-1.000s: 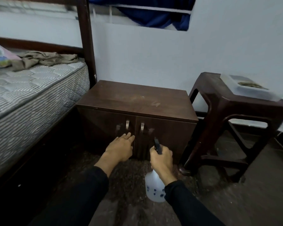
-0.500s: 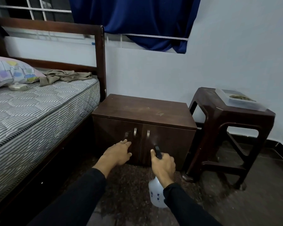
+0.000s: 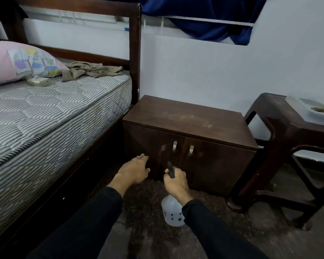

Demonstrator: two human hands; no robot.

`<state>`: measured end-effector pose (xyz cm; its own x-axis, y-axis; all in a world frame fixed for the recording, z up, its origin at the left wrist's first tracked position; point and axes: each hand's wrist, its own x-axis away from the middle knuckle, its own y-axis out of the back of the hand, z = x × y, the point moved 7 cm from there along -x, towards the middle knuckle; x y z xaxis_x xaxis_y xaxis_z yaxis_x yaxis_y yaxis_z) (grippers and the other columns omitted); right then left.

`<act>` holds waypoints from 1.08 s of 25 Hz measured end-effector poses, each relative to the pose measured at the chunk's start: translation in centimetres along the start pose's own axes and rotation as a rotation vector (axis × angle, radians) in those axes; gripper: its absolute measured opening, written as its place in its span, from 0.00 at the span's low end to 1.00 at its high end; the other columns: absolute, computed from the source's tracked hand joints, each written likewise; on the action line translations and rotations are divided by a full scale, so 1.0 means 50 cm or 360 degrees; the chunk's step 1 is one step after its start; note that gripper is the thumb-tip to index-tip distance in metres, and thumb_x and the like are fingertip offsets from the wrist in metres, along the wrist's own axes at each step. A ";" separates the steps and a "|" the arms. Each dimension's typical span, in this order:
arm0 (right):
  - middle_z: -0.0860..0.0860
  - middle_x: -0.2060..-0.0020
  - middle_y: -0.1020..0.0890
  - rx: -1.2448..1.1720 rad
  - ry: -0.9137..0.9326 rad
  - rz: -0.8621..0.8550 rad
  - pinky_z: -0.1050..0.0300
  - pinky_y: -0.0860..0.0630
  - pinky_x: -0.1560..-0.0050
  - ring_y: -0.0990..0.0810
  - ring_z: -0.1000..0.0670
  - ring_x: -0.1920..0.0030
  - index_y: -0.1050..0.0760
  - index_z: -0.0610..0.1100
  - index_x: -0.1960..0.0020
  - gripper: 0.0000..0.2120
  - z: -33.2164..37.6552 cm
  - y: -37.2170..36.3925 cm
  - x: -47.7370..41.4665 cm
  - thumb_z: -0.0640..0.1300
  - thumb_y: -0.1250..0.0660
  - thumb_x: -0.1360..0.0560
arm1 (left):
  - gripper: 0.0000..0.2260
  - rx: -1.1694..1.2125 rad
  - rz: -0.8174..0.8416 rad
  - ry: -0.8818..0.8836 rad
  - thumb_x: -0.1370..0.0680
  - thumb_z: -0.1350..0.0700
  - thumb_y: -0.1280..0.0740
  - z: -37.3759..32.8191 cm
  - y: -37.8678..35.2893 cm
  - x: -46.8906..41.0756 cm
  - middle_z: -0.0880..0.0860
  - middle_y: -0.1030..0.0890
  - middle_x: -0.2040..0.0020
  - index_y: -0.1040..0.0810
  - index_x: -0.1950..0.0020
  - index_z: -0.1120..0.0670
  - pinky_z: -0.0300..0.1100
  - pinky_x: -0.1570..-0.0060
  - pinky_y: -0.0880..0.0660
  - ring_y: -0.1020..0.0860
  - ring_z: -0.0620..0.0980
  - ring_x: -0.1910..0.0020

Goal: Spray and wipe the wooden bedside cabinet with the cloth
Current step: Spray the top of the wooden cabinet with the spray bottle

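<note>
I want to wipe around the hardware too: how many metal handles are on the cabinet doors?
2: a left-door handle and a right-door handle, side by side where the doors of the cabinet meet. Other faces are hidden.

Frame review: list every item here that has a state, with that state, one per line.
Cabinet: both doors closed, top dusty and smudged.
Spray bottle: upright, gripped by right hand.
Left hand: open, empty, near left door.
Stool: upright, lidded container on top.
Curtain: hanging, partly drawn.
</note>
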<state>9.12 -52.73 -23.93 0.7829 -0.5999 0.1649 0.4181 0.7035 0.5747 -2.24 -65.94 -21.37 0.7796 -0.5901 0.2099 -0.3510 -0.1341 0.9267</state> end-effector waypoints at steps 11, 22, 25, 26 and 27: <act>0.50 0.64 0.19 0.0275 -0.0029 -0.0323 0.54 0.23 0.61 0.18 0.47 0.62 0.21 0.48 0.61 0.17 -0.002 -0.035 -0.019 0.58 0.36 0.21 | 0.28 0.0115 0.0051 0.0067 0.18 0.50 0.40 0.047 -0.059 -0.027 0.52 0.48 0.19 0.46 0.20 0.51 0.50 0.27 0.39 0.44 0.53 0.21; 0.43 0.61 0.16 -0.0428 0.0149 -0.0402 0.43 0.16 0.61 0.14 0.50 0.67 0.21 0.44 0.53 0.12 0.006 0.271 -0.012 0.53 0.33 0.20 | 0.29 0.0043 -0.0112 -0.0419 0.19 0.48 0.37 -0.216 0.078 -0.036 0.49 0.42 0.20 0.43 0.21 0.49 0.48 0.29 0.36 0.39 0.51 0.23; 0.41 0.62 0.16 -0.0480 0.0261 -0.0537 0.40 0.16 0.63 0.15 0.49 0.68 0.21 0.42 0.50 0.14 0.048 0.419 -0.082 0.53 0.33 0.19 | 0.26 0.0046 -0.0205 -0.0605 0.19 0.47 0.37 -0.358 0.155 -0.129 0.50 0.36 0.22 0.39 0.22 0.49 0.49 0.30 0.35 0.35 0.51 0.26; 0.41 0.63 0.16 -0.0519 0.0301 -0.0594 0.41 0.16 0.63 0.15 0.48 0.68 0.21 0.41 0.50 0.14 0.065 0.482 -0.110 0.53 0.32 0.19 | 0.25 0.0061 -0.0207 -0.0658 0.19 0.47 0.38 -0.419 0.182 -0.174 0.50 0.33 0.24 0.37 0.23 0.49 0.49 0.31 0.33 0.33 0.52 0.27; 0.41 0.64 0.17 -0.0559 0.0330 -0.0650 0.42 0.17 0.64 0.15 0.46 0.68 0.21 0.39 0.51 0.15 0.083 0.546 -0.138 0.53 0.32 0.20 | 0.24 0.0092 -0.0193 -0.0694 0.19 0.47 0.38 -0.482 0.209 -0.217 0.51 0.31 0.25 0.36 0.24 0.49 0.50 0.32 0.31 0.30 0.52 0.29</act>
<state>13.20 -31.00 -6.05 0.5850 -0.7872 -0.1951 0.8056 0.5361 0.2522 -1.86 -41.74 -6.44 0.5301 -0.8457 -0.0611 -0.3091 -0.2598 0.9149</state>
